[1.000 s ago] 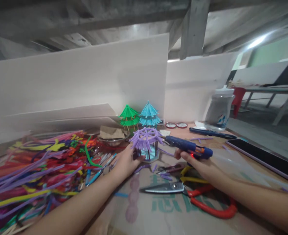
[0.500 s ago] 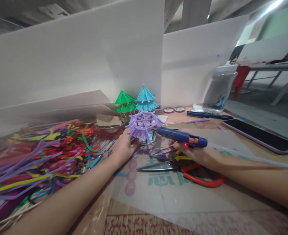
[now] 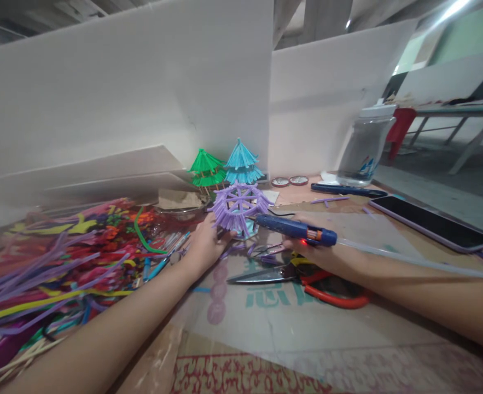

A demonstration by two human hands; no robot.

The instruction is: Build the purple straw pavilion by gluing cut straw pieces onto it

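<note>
My left hand (image 3: 209, 239) grips a small purple pavilion model (image 3: 241, 205) by its left side, fingers partly hidden behind it. The model has a spoked, ring-shaped roof of fuzzy purple strips above a pale blue base. In my right hand (image 3: 310, 246) is a blue hot glue gun (image 3: 292, 227) with a red light glowing and a long clear glue stick (image 3: 409, 258) trailing from its back. The gun's nozzle points left, close to the roof's lower right edge; whether it touches cannot be made out. Red-handled scissors (image 3: 335, 293) lie below my right hand, near tweezers (image 3: 268, 250).
Behind the purple model stand a green model (image 3: 207, 167) and a blue one (image 3: 242, 161). Colourful pipe cleaners (image 3: 73, 262) heap at left. A phone (image 3: 432, 223), a dark blue long-handled tool (image 3: 345, 190) and a clear plastic jar (image 3: 366, 145) are at right. White boards (image 3: 143, 98) rise behind.
The glue gun's nozzle has shifted slightly down and left against the purple roof. The whole view has moved a little; my left hand keeps its hold on the model.
</note>
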